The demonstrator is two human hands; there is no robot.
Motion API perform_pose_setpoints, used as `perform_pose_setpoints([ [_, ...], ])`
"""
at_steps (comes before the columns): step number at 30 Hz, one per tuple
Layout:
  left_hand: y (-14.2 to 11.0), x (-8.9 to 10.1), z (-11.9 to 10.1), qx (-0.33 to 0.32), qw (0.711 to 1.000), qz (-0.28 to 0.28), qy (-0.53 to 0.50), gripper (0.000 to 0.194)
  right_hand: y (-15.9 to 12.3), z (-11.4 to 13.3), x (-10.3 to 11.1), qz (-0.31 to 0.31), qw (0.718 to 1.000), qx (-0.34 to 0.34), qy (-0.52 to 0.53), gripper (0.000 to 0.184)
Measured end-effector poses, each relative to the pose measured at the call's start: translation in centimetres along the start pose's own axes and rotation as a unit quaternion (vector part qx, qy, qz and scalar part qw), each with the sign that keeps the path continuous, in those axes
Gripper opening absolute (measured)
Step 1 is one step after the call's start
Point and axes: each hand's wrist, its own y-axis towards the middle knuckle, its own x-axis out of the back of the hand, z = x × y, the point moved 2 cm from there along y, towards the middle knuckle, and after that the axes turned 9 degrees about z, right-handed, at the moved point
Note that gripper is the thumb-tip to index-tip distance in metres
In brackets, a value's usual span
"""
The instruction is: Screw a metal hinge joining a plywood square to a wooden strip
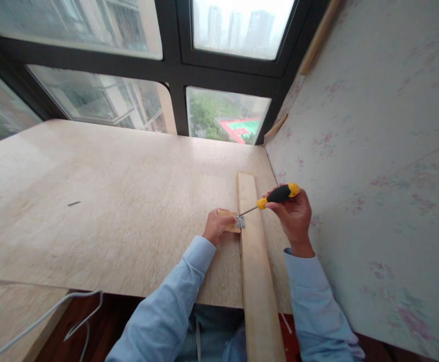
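Note:
My right hand is closed around a yellow-and-black screwdriver, tilted so its shaft runs down to the left. The tip meets a small metal hinge, near its upper left part. That hinge lies across the joint between a long wooden board and a short wooden piece. Gripping the short piece from the left, my left hand has its thumb close to the hinge. Whether a screw sits under the tip is too small to tell.
The long board reaches past the near edge of the marble-patterned countertop. A thin dark strip lies at left. A white cable hangs at lower left. Dark-framed windows stand behind, and a floral-papered wall rises at right.

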Motion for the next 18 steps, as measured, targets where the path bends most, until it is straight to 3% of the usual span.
perform_pose_setpoints([
  [7,-0.4,-0.1,-0.3,-0.012,1.000,-0.004,-0.001,0.029,2.9,0.9,-1.5,0.072,0.982,0.031,-0.173,0.056],
  [12,-0.3,-0.2,-0.2,-0.009,1.000,-0.008,-0.004,0.029,4.2,1.0,-3.4,0.171,0.985,0.005,-0.036,0.049],
  [15,-0.4,-0.2,-0.3,-0.008,1.000,-0.007,-0.007,0.029,4.4,1.1,-3.9,0.243,0.968,-0.027,0.057,0.054],
  [18,-0.5,-0.2,-0.4,-0.005,1.000,-0.011,-0.003,0.028,4.6,1.4,-3.7,0.304,0.947,-0.063,0.083,0.053],
])
